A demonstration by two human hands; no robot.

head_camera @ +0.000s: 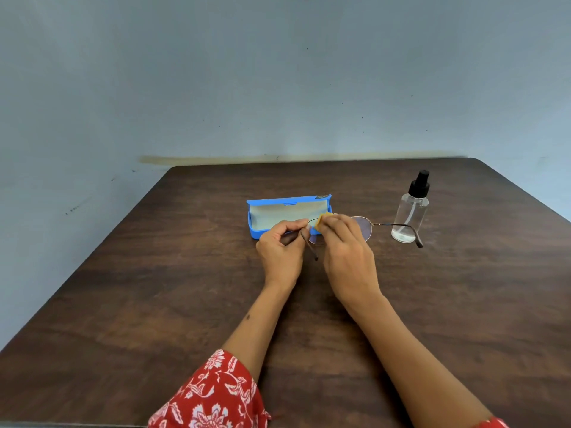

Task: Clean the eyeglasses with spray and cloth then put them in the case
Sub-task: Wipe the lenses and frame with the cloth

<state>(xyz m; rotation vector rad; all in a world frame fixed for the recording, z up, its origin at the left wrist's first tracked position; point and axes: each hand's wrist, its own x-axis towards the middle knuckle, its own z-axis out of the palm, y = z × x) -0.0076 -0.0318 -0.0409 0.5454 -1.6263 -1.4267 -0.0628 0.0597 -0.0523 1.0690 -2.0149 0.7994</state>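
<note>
Dark wooden table (154,304) set against a pale grey-blue wall (278,72). At lower left, a red floral sleeve (213,396) over the left forearm. Further in, near the table's middle, a blue case (256,231) lying open, lid raised toward the wall, pale lining showing inside. Just in front of its near edge, left hand (279,250) with fingers curled, thumb and fingertips pinching the eyeglasses (366,225) at the left hinge, where the left temple arm angles down toward the viewer. Eyeglasses held up in front of the case, thin metal frame, temples unfolded. Right of that, right hand (346,251) with fingers bent round a small yellow cloth (324,218), pressing it against the left lens; most of that lens hidden behind the fingers and cloth. Beyond the right hand, the other lens uncovered, its temple arm stretching rightward and crossing in front of the clear spray bottle (411,211). Bottle upright, black pump top, standing well apart from the case on the right side of the table.
</note>
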